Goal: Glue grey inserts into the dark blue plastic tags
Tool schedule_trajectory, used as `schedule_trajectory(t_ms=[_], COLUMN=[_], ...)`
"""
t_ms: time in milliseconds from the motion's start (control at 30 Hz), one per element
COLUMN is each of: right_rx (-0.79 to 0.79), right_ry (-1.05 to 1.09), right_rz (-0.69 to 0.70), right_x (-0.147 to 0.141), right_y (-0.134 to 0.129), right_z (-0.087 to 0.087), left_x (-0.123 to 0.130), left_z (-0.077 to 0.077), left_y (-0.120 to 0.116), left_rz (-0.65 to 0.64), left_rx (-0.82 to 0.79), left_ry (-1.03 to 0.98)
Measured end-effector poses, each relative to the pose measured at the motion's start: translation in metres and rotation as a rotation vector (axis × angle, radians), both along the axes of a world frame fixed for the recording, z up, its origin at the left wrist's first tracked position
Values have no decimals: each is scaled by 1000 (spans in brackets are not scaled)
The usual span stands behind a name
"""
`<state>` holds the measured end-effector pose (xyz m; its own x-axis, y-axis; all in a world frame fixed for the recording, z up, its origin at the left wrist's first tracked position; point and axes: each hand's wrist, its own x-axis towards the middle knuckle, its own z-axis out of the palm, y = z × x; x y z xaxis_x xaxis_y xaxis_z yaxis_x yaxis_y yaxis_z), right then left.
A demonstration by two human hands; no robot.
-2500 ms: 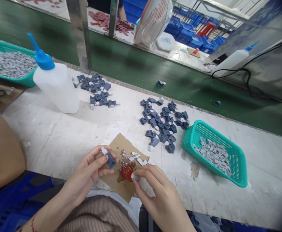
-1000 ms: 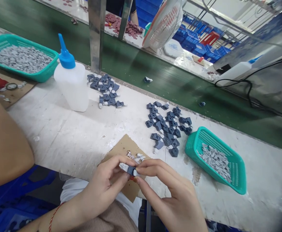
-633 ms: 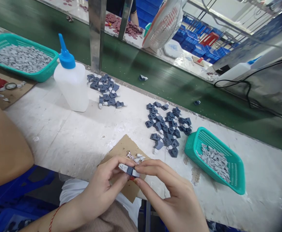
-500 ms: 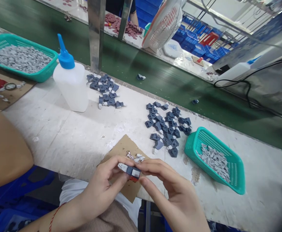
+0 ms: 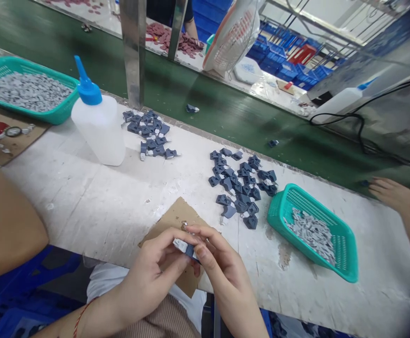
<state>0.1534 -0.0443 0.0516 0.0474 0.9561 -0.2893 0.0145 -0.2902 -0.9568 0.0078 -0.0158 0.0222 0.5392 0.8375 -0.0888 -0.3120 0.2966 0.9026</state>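
Note:
Over a piece of brown cardboard (image 5: 173, 216), both hands are closed on one small dark blue plastic part (image 5: 191, 252) with a light grey end piece. My left hand (image 5: 152, 265) pinches it by the grey end, thumb below and fingers above. The thumb and fingers of my right hand (image 5: 222, 267) press on its other end and cover much of it. A bit of red shows under the part, partly hidden by the fingers. Beyond the cardboard lie loose dark blue parts (image 5: 238, 188), and a second group of dark blue parts (image 5: 148, 134) sits further left.
A green basket (image 5: 278, 209) of grey pieces stands right; another green basket (image 5: 59, 115) is far left. A white bottle (image 5: 101, 131) with blue nozzle stands upright on the table. Behind runs a green belt (image 5: 170, 94) carrying parts. A co-worker's hand (image 5: 391, 192) reaches over it at right.
My right hand has moved left and its thumb now covers the part's right end, where a white inset showed. Parts on the belt shifted left. A co-worker's hand has appeared at right.

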Motion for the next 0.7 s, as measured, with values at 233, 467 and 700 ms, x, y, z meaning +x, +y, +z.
schedule_trajectory(t_ms=[233, 467, 700], right_rx=[8, 42, 112], right_ry=[57, 34, -95], right_rz=[-74, -73, -175], right_x=[1, 5, 21], right_y=[-2, -2, 4], right_z=[-6, -7, -11], left_x=[6, 15, 30], left_z=[3, 6, 18], left_y=[0, 2, 23], left_rz=[11, -24, -164], left_rx=[-53, -39, -21], left_ry=[-79, -44, 23])
